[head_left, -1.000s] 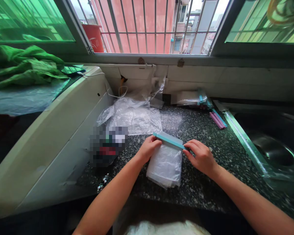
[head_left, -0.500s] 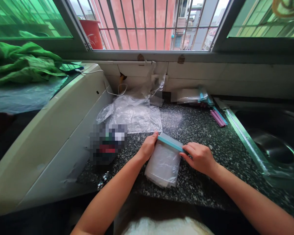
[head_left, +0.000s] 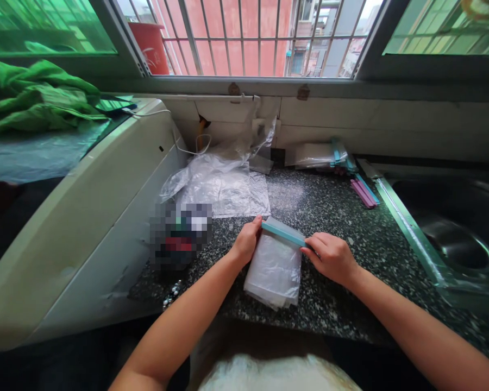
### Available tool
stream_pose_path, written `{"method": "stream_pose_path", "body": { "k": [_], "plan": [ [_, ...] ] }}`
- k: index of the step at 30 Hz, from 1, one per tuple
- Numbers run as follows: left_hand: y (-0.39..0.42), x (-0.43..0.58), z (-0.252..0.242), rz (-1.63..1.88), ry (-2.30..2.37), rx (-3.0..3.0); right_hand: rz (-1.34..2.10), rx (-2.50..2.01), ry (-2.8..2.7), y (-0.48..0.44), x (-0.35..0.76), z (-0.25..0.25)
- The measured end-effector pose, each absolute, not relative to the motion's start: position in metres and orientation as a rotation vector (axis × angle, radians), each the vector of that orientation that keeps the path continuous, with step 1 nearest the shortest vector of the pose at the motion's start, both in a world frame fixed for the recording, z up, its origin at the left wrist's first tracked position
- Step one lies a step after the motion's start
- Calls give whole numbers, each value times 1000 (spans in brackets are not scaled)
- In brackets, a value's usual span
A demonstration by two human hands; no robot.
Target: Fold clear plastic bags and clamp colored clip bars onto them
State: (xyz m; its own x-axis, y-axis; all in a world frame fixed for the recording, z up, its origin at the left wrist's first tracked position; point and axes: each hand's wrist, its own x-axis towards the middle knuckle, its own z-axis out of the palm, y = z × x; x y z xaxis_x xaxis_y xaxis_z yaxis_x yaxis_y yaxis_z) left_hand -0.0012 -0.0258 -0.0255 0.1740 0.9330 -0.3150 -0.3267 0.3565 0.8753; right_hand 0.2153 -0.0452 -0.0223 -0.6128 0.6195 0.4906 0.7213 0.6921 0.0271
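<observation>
A folded stack of clear plastic bags (head_left: 274, 271) lies on the dark speckled counter in front of me. Across its upper end runs a light-blue sealing clip (head_left: 284, 233), slanting down to the right. My left hand (head_left: 248, 240) is closed at the clip's left end, thumb pointing up along the bag edge. At the other end, my right hand (head_left: 332, 256) pinches the clip between thumb and fingers. The fingertips of my left hand are partly hidden.
A crumpled clear plastic sheet (head_left: 228, 187) lies behind the stack. Packaged clips (head_left: 315, 156) and loose purple clips (head_left: 362, 193) are at the back right. A sink (head_left: 411, 233) is on the right, a white appliance (head_left: 106, 190) on the left, beside a blurred-out object (head_left: 183, 236).
The view has tilted slightly downward. Both hands keep their hold at the two ends of the clip, and the bags have barely shifted.
</observation>
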Motion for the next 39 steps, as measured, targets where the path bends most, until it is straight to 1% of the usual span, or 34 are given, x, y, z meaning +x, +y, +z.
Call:
{"method": "stream_pose_path", "body": {
  "k": [12, 19, 31, 35, 39],
  "plan": [
    [-23, -2, -32, 1020, 964, 718, -283, -989, -2424, -43, 215, -26],
    [-25, 1, -24, 1008, 984, 610, -312, -938, -2374, -43, 217, -24],
    [-25, -2, -25, 1045, 1014, 677, -337, -905, -2289, -40, 215, -22],
    [-28, -2, -20, 1062, 1015, 746, -302, -867, -2277, -38, 216, -20],
    [-28, -3, -15, 1091, 1031, 694, -219, -883, -2204, -38, 217, -20]
  ]
}}
